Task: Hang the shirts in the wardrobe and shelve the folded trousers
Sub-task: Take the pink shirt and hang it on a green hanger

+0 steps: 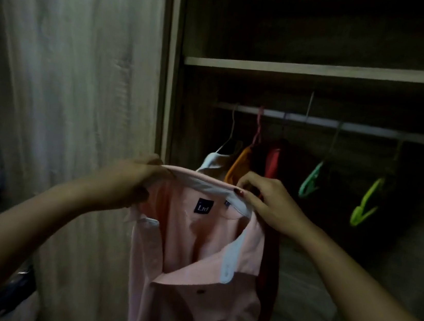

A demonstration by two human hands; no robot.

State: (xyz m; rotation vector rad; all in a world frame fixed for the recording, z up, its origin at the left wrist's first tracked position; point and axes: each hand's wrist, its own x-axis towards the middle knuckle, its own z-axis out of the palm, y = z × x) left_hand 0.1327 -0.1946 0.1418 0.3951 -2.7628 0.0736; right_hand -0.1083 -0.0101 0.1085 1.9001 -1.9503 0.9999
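Observation:
A pale pink shirt [192, 260] with a white inner collar and a dark label hangs in front of the open wardrobe. My left hand [127, 181] grips the left side of its collar. My right hand [267, 205] pinches the right side of the collar. Behind the shirt, a white shirt [214, 162], an orange one [240, 164] and a red one [272, 163] hang on the rail [358, 128]. Two empty green hangers [310, 185] [365, 207] hang further right on the rail. Whether a hanger is inside the pink shirt is hidden.
A wooden shelf [325, 70] runs above the rail. The wardrobe door [80, 89] stands at the left, close to my left arm. Dark cloth [12, 293] lies low at the left. The wardrobe's lower right is dim.

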